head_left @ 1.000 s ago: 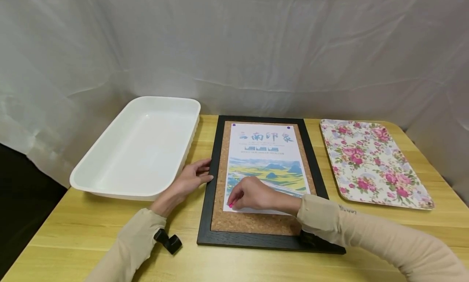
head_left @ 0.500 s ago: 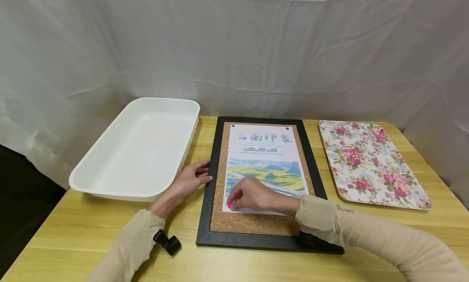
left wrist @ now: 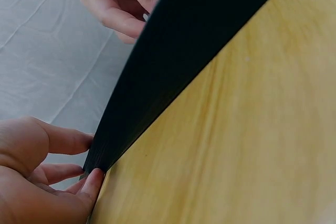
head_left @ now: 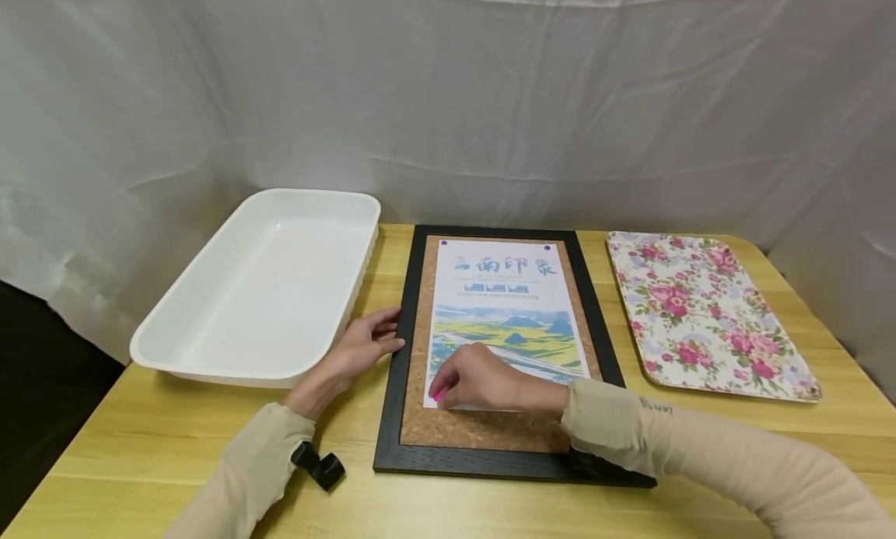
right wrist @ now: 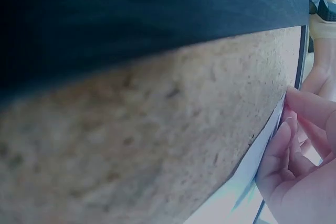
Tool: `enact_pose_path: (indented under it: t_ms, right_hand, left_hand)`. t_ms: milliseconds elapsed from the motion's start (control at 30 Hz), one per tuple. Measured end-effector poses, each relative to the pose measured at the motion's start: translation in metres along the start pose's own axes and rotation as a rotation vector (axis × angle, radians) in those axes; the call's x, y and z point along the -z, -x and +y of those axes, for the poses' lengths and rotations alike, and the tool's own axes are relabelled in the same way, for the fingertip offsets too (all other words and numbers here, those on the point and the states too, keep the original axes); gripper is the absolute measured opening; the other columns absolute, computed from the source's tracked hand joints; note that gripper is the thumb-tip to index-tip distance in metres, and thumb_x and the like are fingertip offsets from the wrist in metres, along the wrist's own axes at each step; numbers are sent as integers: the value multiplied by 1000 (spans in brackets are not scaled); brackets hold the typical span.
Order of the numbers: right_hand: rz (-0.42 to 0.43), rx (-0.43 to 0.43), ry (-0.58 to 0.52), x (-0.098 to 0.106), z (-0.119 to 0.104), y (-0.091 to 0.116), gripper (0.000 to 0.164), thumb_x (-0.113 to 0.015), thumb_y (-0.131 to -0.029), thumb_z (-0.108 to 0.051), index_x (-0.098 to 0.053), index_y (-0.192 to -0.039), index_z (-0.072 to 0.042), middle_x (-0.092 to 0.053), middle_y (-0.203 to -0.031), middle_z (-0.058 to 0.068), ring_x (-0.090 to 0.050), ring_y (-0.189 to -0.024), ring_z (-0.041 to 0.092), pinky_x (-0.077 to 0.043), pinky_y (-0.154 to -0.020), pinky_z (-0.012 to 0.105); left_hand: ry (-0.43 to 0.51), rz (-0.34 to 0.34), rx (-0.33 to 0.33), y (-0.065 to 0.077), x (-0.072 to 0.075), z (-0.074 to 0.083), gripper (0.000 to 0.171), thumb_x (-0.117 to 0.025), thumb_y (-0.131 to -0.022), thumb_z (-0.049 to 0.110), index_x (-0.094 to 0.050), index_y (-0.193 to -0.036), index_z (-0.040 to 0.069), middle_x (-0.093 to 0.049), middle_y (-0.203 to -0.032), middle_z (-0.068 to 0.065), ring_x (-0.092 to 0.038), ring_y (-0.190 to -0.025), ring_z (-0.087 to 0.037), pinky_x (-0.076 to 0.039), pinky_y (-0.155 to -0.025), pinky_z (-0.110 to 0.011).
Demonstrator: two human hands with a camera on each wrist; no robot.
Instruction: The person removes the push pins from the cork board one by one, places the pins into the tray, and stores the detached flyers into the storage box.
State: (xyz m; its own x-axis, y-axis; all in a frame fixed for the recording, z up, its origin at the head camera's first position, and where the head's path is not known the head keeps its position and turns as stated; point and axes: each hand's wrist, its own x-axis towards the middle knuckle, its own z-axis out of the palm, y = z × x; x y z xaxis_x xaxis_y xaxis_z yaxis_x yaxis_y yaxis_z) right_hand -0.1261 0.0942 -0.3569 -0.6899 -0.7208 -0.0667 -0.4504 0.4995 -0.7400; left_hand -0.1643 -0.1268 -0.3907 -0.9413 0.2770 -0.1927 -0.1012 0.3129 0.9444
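Note:
My right hand point(head_left: 479, 377) pinches a small pink pushpin point(head_left: 439, 396) between thumb and forefinger at the lower left corner of a printed landscape poster point(head_left: 500, 306). The poster lies on a black-framed cork board point(head_left: 483, 430), with one purple pushpin point(head_left: 444, 243) at its upper left corner and another purple pushpin point(head_left: 547, 247) at its upper right. My left hand point(head_left: 360, 346) rests its fingertips and thumb along the board's left outer edge. In the right wrist view the paper's bottom edge point(right wrist: 252, 156) lifts slightly from the cork near my fingertips, which hide the pin there.
A deep white tray point(head_left: 255, 290) stands on the left, partly above my left wrist. On the right lies a flat floral tray point(head_left: 707, 313). All of it sits on a yellow wooden table point(head_left: 175, 446), and grey-white cloth point(head_left: 490, 103) hangs behind.
My right hand's fingertips have shifted slightly down and left at the poster corner, still pinching the pink pushpin. The left hand keeps its place; the whole view has drifted a little.

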Motion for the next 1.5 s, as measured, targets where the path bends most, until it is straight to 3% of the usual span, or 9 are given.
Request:
enact_pose_path:
  t_ms: [700, 1133, 1333, 1500]
  right_hand:
    - [-38, -66, -49, 0, 1, -5, 9, -73, -81, 0, -76, -84, -8, -67, -72, -8, -61, -65, 4, -53, -61, 22]
    - [-51, -46, -59, 0, 2, -5, 6, -74, -81, -3, -74, -81, -8, -64, -69, -8, -60, -64, 5, -51, -60, 22]
    - [-82, -42, -146, 6, 6, -5, 3, -74, -84, -7, -74, -87, -5, -65, -74, -7, -61, -68, 7, -52, -63, 23]
    - [-56, -61, -223, 15, 8, -4, 4, -73, -87, -10, -73, -89, -7, -66, -78, -5, -61, -71, 12, -51, -62, 25]
  left_hand:
    - [-8, 12, 0, 0, 1, -2, 59, -57, -95, -2, -33, -148, -2, -45, -138, -27, -45, -128, -39, -42, -103, -43]
    - [3, 7, 1, -2, 0, -2, 60, -57, -94, -2, -32, -149, -2, -45, -138, -26, -45, -128, -39, -42, -103, -42]
    - [-3, 5, -5, -1, 0, -2, 59, -57, -94, -2, -32, -148, -3, -45, -137, -27, -45, -127, -39, -42, -103, -42]
    - [-4, 3, -8, -2, -1, -2, 59, -58, -94, -2, -33, -148, -3, -45, -137, -27, -46, -127, -39, -42, -103, -42]
